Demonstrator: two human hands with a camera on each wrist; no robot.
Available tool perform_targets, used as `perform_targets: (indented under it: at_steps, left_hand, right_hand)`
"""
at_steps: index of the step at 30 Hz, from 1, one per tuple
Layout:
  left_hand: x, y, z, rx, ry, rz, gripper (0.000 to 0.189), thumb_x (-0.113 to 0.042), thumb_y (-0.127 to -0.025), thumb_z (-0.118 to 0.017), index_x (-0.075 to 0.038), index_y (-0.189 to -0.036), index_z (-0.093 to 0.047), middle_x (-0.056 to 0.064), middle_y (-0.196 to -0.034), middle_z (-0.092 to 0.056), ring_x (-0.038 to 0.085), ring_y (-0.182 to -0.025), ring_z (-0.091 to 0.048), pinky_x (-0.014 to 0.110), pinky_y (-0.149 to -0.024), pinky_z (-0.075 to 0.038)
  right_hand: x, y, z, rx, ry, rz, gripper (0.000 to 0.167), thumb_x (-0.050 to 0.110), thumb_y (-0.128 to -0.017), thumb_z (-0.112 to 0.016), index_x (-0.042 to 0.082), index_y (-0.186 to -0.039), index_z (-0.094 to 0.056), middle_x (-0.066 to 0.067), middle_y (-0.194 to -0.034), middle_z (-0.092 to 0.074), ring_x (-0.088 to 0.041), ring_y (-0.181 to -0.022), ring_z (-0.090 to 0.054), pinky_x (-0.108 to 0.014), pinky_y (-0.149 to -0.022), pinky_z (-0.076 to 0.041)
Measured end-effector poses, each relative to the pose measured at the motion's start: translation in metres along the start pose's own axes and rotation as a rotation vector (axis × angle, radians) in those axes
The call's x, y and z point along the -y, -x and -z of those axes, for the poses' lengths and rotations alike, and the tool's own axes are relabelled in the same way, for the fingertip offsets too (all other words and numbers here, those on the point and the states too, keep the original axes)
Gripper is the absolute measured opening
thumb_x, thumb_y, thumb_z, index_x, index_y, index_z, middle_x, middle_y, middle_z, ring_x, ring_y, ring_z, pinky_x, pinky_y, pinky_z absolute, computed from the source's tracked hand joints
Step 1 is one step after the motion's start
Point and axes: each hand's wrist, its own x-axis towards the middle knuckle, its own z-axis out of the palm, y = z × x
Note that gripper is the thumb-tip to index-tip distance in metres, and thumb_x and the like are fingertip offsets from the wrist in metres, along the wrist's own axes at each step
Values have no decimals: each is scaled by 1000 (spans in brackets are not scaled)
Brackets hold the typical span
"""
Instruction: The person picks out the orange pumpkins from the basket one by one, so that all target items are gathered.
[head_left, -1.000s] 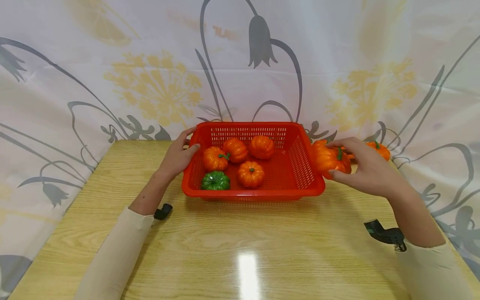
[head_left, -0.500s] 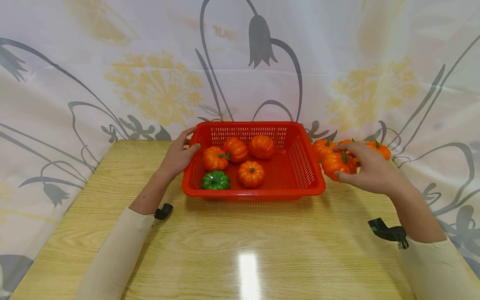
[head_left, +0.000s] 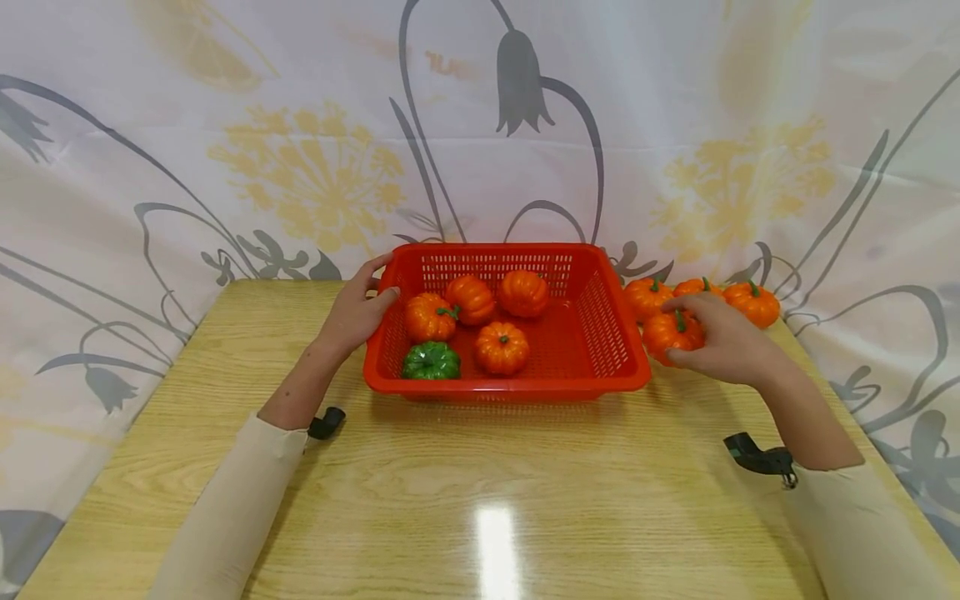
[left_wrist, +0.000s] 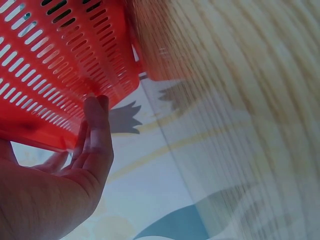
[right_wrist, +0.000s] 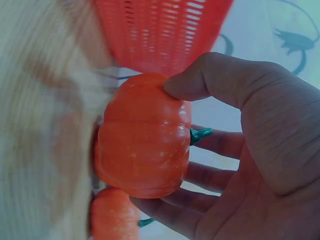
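A red plastic basket (head_left: 495, 386) stands mid-table with several small orange pumpkins (head_left: 502, 348) and one green pumpkin (head_left: 431, 362) inside. My left hand (head_left: 358, 315) holds its left rim, thumb over the edge; in the left wrist view the fingers (left_wrist: 97, 132) lie along the outside of the slotted wall. Just right of the basket, my right hand (head_left: 723, 337) grips an orange pumpkin with a green stem (head_left: 671, 335). The right wrist view shows the thumb on one side of this pumpkin (right_wrist: 145, 140) and the fingers reaching around behind it, partly hidden.
Behind the right hand, orange pumpkins stand by the table's back edge, one beside the basket (head_left: 647, 297), one in the middle (head_left: 697, 287) and one at the right (head_left: 752, 304). A flower-patterned curtain (head_left: 480, 150) hangs behind the wooden table (head_left: 390, 500).
My right hand has moved the pumpkin from against the basket's right side a little rightward, then slightly back left, uncovering the pumpkins behind. My left hand and the basket have stayed put.
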Motion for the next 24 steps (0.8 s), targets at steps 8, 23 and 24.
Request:
perform_targets:
  at_steps: [8, 23, 24]
  left_hand:
    - [1, 2, 0, 3, -9, -3, 63, -23, -110, -52, -21, -169, -29, 26, -135, -58, 41, -111, -68, 47, -86, -65]
    - [1, -1, 0, 1, -13, -20, 64, -23, -110, -52, -21, -169, -30, 25, -134, -59, 39, -110, -67, 41, -82, -65]
    - [1, -1, 0, 1, -14, -20, 64, -23, -110, -52, -21, -169, -30, 25, -134, -59, 39, -110, -67, 41, -82, -65]
  right_hand:
    - [-7, -7, -12, 54, 18, -30, 58, 15, -86, -82, -4, -137, -61, -32, -140, -48, -49, -126, -47, -72, -101, -45]
    - [-13, -9, -18, 65, 27, -48, 61, 20, -84, -85, -4, -134, -61, -35, -135, -48, -49, -120, -49, -72, -98, -47]
    - [-12, -9, -18, 69, 25, -55, 61, 21, -85, -85, -4, -135, -61, -35, -135, -47, -48, -119, -48, -72, -96, -47]
